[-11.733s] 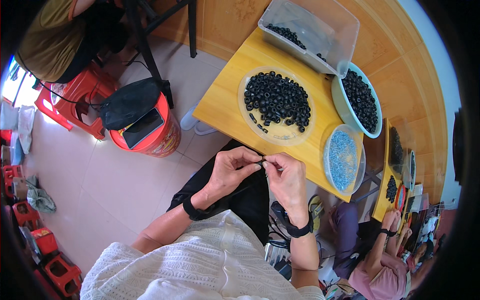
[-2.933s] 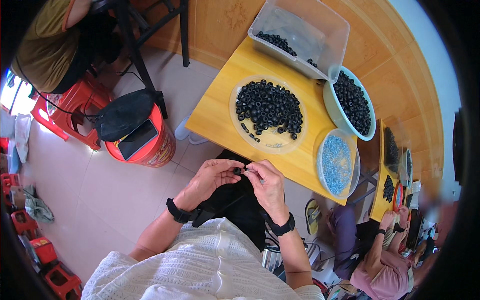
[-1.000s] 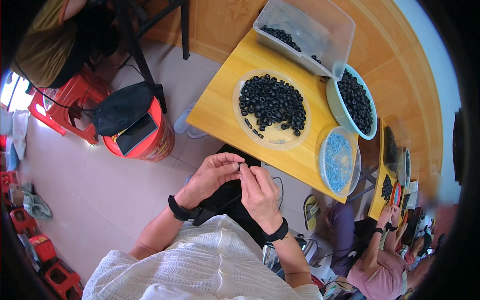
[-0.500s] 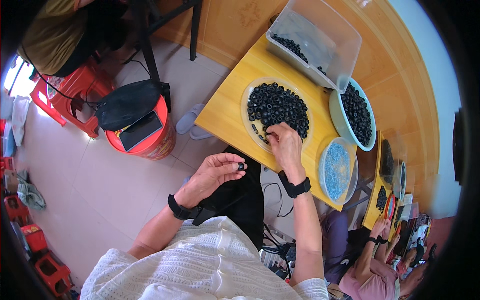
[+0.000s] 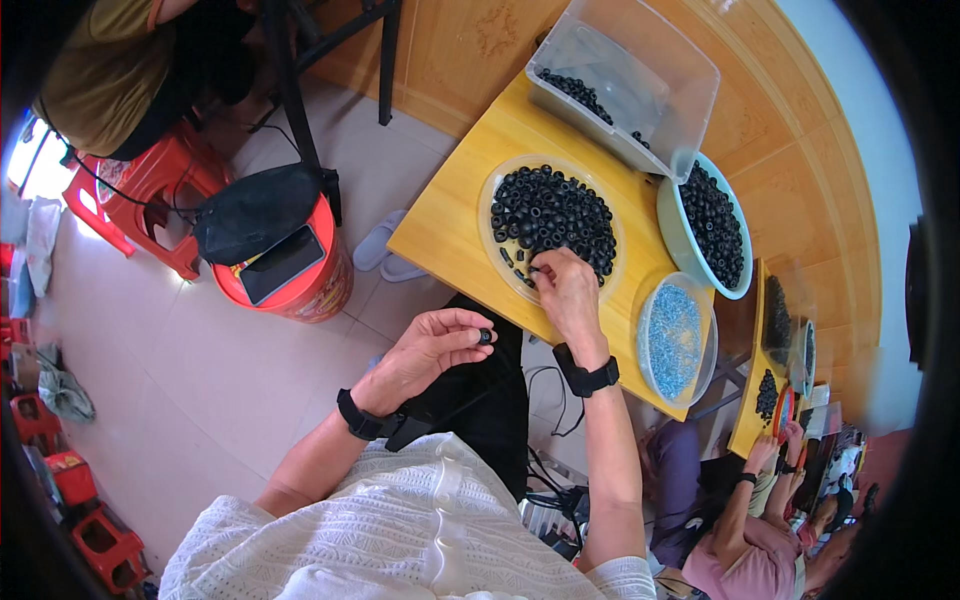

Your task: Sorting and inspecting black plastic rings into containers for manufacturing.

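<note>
A small black ring-shaped part (image 5: 486, 337) is pinched between the thumb and fingers of my left hand (image 5: 432, 348), held in front of the table's near edge. My right hand (image 5: 570, 295) reaches over the near rim of a clear round tray (image 5: 487, 222). Its thumb and forefinger close on a small black piece, mostly hidden by the fingertips. A heap of black rings (image 5: 555, 208) fills much of the tray. Several loose black pieces (image 5: 508, 257) lie near my right fingertips, apart from the heap.
On the yellow table (image 5: 440, 215) stand a clear bin (image 5: 640, 70), a pale green basin (image 5: 672, 232) of black rings and a tub of blue bits (image 5: 672, 340). A red bucket (image 5: 325, 275) with a phone (image 5: 280, 263) stands left. Co-workers sit at left and right.
Hardly anything differs. My right hand has shifted very slightly at the tray's near side, and the left keeps its black part. At right, a co-worker's hands have moved a little.
</note>
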### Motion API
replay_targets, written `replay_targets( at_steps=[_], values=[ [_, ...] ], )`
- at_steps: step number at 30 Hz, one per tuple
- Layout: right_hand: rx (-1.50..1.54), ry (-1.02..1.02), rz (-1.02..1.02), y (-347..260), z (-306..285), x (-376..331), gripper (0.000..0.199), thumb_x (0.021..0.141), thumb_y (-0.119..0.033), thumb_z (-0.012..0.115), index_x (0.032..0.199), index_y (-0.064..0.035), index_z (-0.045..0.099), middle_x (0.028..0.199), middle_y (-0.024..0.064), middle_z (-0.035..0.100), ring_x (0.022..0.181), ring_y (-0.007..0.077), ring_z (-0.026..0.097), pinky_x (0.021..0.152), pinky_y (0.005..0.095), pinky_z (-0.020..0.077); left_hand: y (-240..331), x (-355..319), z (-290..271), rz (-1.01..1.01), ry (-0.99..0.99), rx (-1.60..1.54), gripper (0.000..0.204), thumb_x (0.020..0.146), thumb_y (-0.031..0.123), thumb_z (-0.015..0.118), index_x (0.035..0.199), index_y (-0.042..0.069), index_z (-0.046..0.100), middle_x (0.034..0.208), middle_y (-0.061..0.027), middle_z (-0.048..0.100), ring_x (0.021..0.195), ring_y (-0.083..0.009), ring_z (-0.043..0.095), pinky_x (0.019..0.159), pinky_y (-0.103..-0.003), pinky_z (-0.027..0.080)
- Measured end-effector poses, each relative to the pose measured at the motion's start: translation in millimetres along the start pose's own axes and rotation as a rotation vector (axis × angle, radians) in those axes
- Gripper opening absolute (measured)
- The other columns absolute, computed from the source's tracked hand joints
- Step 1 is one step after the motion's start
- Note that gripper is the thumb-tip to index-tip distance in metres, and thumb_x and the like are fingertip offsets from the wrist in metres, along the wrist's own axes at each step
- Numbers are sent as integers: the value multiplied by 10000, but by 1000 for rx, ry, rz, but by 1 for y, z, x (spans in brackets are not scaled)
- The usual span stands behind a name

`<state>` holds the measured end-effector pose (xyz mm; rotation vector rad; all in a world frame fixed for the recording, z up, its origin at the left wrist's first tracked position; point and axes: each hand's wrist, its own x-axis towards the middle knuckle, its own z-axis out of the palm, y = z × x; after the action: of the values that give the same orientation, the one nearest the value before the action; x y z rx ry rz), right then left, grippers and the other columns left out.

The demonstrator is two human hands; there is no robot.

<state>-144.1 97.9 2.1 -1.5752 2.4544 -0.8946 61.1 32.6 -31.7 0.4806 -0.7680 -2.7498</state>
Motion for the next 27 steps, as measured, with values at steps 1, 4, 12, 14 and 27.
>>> replay_targets(
  at_steps=[1, 4, 12, 14, 27],
  values=[
    [55, 2, 34, 1, 0, -1, 140, 684, 32, 610, 818, -3, 633, 765, 135, 605, 648, 294, 609, 598, 352, 478, 0, 0, 0, -1, -2, 1, 177, 872, 40, 547, 1038, -1, 594, 966, -96, 631, 836, -144, 629, 774, -239, 521],
    [249, 43, 146, -5, -6, -7, 123, 692, 36, 610, 812, 12, 627, 772, 127, 624, 618, 215, 611, 605, 295, 480, -2, 2, -1, -2, 16, 0, 175, 873, 39, 546, 1037, 0, 592, 970, -98, 628, 843, -147, 628, 785, -245, 520],
    [753, -24, 331, -35, -21, -45, 115, 762, 48, 605, 872, 20, 625, 785, 13, 600, 710, 75, 561, 629, 195, 459, -5, 8, -1, 67, 17, -54, 171, 867, 30, 551, 1033, -2, 583, 999, -82, 618, 897, -162, 618, 809, -264, 521],
    [862, -80, 350, -44, -20, -55, 135, 768, 64, 597, 896, 29, 626, 809, 19, 588, 693, 73, 550, 635, 182, 449, -6, 9, -2, 72, 12, -61, 171, 866, 28, 553, 1032, -2, 583, 1005, -78, 616, 908, -164, 617, 807, -264, 522],
    [470, 18, 123, -73, -8, -67, 145, 749, 63, 604, 884, 25, 636, 768, 114, 591, 639, 207, 589, 579, 264, 466, -7, 7, -3, 96, 2, -42, 175, 851, 27, 577, 1026, 23, 593, 993, -43, 613, 869, -132, 613, 807, -258, 517]
  ],
)
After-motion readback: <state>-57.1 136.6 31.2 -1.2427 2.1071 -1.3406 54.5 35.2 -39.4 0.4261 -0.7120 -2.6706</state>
